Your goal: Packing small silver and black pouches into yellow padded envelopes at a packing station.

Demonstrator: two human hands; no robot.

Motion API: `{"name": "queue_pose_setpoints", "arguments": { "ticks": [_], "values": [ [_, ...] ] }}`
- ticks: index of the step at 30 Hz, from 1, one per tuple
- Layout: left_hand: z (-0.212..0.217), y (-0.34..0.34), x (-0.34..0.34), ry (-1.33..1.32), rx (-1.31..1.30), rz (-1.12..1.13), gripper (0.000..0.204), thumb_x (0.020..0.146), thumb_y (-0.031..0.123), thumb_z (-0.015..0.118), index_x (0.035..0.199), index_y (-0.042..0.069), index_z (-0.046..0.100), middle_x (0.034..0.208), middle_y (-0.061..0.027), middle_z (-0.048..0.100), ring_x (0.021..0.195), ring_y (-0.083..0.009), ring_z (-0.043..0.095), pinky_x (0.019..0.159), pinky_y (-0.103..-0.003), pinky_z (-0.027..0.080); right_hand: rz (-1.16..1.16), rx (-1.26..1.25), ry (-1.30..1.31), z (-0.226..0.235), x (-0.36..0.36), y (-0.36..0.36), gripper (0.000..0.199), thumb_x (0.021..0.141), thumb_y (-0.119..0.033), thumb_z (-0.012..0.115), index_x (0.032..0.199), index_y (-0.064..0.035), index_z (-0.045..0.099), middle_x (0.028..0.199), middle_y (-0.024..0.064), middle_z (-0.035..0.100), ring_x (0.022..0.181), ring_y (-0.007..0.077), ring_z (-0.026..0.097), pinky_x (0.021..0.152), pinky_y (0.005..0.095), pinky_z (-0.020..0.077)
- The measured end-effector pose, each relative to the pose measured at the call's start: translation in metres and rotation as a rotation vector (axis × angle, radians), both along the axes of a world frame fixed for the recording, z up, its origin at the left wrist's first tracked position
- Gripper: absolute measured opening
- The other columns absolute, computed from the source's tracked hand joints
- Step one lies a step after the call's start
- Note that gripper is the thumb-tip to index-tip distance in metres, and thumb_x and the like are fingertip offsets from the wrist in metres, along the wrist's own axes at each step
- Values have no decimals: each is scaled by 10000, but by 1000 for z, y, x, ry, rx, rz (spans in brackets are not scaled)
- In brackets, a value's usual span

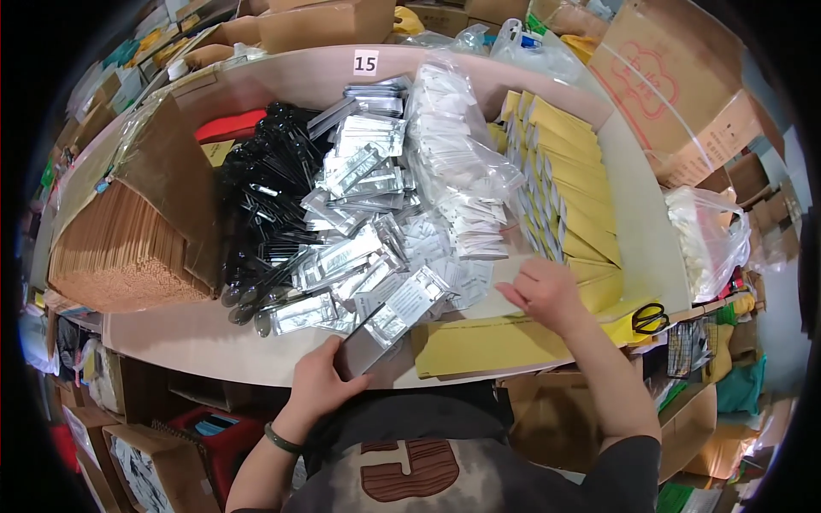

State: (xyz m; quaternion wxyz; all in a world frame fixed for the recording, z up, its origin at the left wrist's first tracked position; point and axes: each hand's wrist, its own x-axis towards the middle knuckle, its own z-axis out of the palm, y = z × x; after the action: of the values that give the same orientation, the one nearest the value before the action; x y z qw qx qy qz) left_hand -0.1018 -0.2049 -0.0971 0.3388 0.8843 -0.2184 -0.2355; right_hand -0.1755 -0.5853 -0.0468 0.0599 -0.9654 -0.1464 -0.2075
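Observation:
My left hand (321,383), with a bracelet on its wrist, grips the lower end of a flat silver packet (395,315) with a white printed label. The packet tilts up to the right over a heap of similar silver foil packets (351,248). Closed, with curled fingers, my right hand (546,295) hovers over a yellow padded envelope (487,344) lying flat along the near table edge. What those fingers hold, if anything, is hidden. Beyond that hand, more yellow envelopes (573,171) stand in overlapping rows.
Black long-handled pieces with rounded ends (265,188) lie left of the foil packets. A carton (171,154) packed with brown sheets stands far left. Behind the heap, a clear bag (445,128) holds white packets. Black-handled scissors (650,319) rest at the right table edge. A raised rim (299,68) borders the table.

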Motion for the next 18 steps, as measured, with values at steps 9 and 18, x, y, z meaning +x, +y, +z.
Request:
{"name": "queue_pose_setpoints", "arguments": {
  "ticks": [9,18],
  "values": [
    [-6,19,-4,-162,-29,84,483,643,317,844,901,24,562,694,-114,572,610,-255,576,594,-349,477,-657,-152,67,-3,-89,-7,261,829,-266,742,778,-78,569,765,115,576,701,335,593,605,432,468],
    [0,-8,-5,-149,-68,-68,490,641,329,854,954,35,619,751,-118,612,658,-278,618,618,-355,494,-782,-299,293,-34,-87,-10,81,795,-132,653,794,-63,609,743,107,614,694,294,654,604,394,537]
  ]
}}
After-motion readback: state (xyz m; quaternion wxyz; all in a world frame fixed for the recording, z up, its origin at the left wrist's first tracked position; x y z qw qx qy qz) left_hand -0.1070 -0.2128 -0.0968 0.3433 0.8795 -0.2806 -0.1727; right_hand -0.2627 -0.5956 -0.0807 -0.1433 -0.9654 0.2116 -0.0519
